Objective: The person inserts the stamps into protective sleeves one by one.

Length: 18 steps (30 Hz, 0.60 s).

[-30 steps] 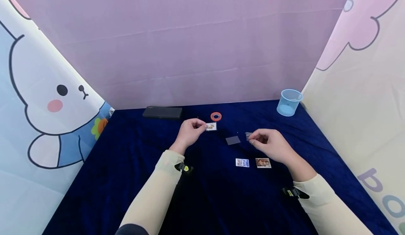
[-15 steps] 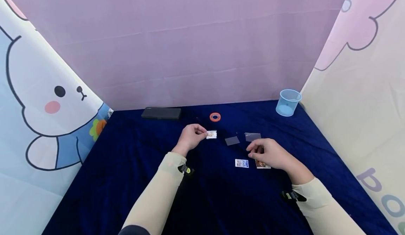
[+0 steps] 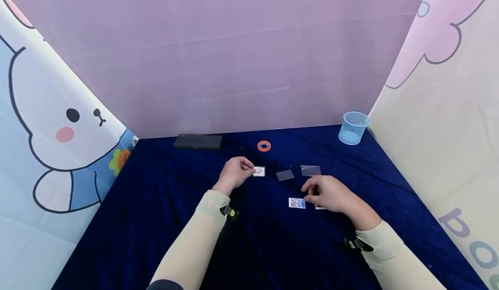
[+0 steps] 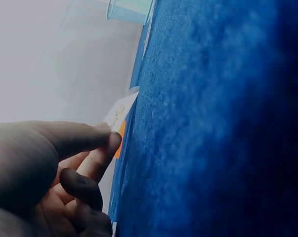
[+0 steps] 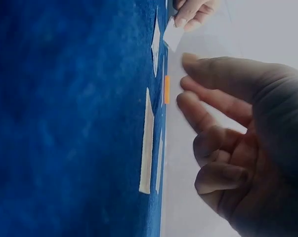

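My left hand point(image 3: 235, 173) pinches the left edge of a small white picture card point(image 3: 259, 171) between thumb and fingertip; in the left wrist view this card point(image 4: 120, 111) stands tilted close over the cloth. My right hand point(image 3: 329, 192) hovers with thumb and fingertips apart and nothing between them. Just left of its thumb lies a blue-and-white card point(image 3: 297, 203). Beneath the hand a thick brown picture card or small stack point(image 3: 320, 208) is mostly hidden in the head view; its pale edge point(image 5: 147, 143) shows in the right wrist view.
Beyond the right hand lie a clear plastic sleeve point(image 3: 310, 170) and a greyish flat rectangle point(image 3: 285, 175). Along the back of the blue cloth are a black case point(image 3: 198, 141), an orange tape roll point(image 3: 264, 146) and a translucent blue cup point(image 3: 352, 129). Fabric walls enclose three sides.
My right hand has let go of the clear sleeve, leaving it on the cloth, and moved nearer over the brown card. The left hand has brought its card slightly nearer.
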### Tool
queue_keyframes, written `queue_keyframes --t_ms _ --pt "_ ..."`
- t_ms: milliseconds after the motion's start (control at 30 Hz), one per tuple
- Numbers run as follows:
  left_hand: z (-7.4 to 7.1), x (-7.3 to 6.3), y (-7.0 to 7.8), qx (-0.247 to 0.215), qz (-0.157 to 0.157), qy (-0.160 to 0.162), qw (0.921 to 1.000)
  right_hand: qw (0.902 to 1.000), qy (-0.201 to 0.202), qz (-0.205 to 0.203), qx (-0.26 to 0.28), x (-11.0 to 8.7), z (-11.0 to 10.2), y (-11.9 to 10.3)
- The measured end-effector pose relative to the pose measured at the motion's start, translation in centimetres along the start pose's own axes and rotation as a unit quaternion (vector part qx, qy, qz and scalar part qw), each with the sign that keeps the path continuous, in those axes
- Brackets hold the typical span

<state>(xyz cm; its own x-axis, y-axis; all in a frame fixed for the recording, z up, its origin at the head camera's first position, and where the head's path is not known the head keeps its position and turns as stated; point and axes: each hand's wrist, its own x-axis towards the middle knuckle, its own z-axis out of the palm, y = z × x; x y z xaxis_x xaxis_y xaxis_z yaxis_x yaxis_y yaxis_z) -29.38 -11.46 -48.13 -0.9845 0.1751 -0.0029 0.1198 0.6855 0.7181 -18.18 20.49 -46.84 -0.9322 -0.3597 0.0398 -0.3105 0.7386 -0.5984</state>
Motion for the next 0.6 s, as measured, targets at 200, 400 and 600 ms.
queue_keyframes --t_ms 200,400,600 --pt "0.6 0.1 -0.5 0.021 0.006 -0.003 0.9998 0.9971 -0.008 -0.024 -0.072 0.0 0.6 -0.2" --pt "0.8 0.2 -0.6 0.030 0.022 -0.009 0.9993 0.9943 0.001 -0.040 -0.098 0.2 1.0 -0.2" --pt "0.8 0.3 -0.7 0.048 0.024 -0.007 0.9985 0.9925 0.007 -0.043 -0.114 0.3 1.3 -0.2"
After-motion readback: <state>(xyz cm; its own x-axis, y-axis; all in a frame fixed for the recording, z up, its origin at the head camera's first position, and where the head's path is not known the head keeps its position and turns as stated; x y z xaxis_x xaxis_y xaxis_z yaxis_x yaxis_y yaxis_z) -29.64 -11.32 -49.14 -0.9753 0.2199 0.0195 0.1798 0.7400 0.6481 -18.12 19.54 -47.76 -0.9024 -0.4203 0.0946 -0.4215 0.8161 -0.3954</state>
